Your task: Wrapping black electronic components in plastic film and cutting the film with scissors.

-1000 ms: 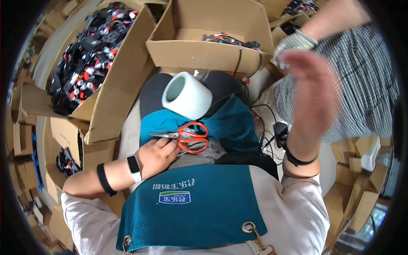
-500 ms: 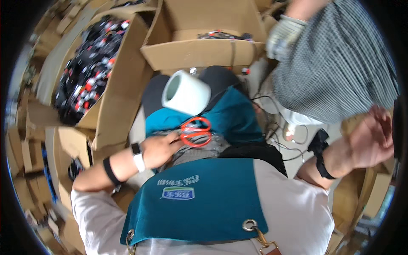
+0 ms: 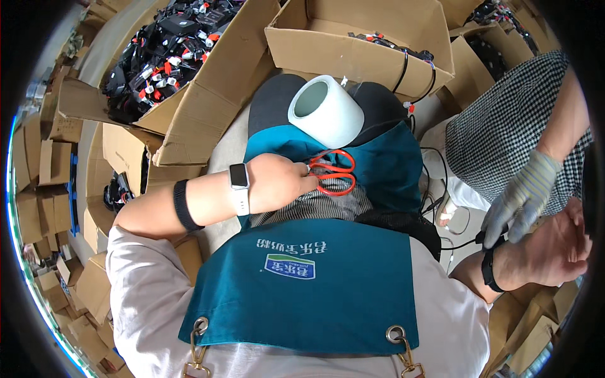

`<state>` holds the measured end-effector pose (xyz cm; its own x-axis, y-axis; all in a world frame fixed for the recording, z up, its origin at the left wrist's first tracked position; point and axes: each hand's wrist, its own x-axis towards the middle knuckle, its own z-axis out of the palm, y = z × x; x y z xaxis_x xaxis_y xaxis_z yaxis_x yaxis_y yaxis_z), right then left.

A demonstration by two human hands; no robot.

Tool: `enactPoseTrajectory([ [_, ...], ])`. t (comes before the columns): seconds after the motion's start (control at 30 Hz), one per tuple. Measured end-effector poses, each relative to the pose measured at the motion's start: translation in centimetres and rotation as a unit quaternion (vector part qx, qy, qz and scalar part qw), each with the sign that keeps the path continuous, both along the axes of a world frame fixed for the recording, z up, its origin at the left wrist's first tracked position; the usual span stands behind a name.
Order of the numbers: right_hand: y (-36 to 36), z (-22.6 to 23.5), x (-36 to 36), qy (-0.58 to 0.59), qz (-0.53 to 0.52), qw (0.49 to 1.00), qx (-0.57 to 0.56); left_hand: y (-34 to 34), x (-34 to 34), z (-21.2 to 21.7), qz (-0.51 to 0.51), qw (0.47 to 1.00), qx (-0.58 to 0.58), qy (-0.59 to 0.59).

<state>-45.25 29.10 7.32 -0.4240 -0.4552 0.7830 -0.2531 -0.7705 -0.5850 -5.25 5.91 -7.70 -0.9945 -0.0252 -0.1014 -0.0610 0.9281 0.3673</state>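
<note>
Cardboard boxes crowd the floor on every side, stacked flat at the left rim and standing open farther off. Nearest the camera is a teal apron (image 3: 315, 296) with metal eyelets at its lower corners, spread over the person's chest and lap. The left hand (image 3: 280, 183), with a white watch (image 3: 239, 188) and a black band (image 3: 181, 205) on its forearm, rests on the lap, its fingers curled around the handles of red scissors (image 3: 334, 173), which lie on the apron over a patch of striped cloth. The right hand (image 3: 554, 246) is out at the right edge, low beside the knee, loosely curled with the palm turned down; whether it grips anything cannot be told, since the fingers run into the rim. A black strap circles its wrist, and a co-worker's gloved hand (image 3: 520, 198) (grey knit, coming from a checked sleeve) touches that wrist and pinches a black cable (image 3: 460, 244) there. Just beyond the scissors, a white roll (image 3: 326, 111) of film lies tilted on the knees, its hollow core facing up and left. Farther still, an open box (image 3: 359, 44) holds a few black and red parts, and a larger box (image 3: 208, 82) to the left is heaped with them.
</note>
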Motion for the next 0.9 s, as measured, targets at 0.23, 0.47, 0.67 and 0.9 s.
enactPoseTrajectory([
  [0.23, -1.0, -0.2, 3.1, 0.095, 0.005, 0.994, 0.055, 1.3, -4.9, 0.4, 0.024, 0.999, -0.011, 0.036],
  [0.47, -8.7, -3.1, 11.9, 0.41, 0.17, 0.834, 0.329, 0.2, -4.7, -0.4, 0.021, 0.998, 0.013, -0.06],
  [0.67, -10.1, -11.4, 14.3, 0.539, 0.226, 0.663, 0.468, -1.3, -4.1, -0.9, 0.134, 0.984, 0.111, 0.042],
  [0.9, -11.8, -16.4, 15.7, 0.631, 0.307, 0.587, 0.404, -0.5, -3.4, 0.2, 0.166, 0.984, 0.019, 0.055],
])
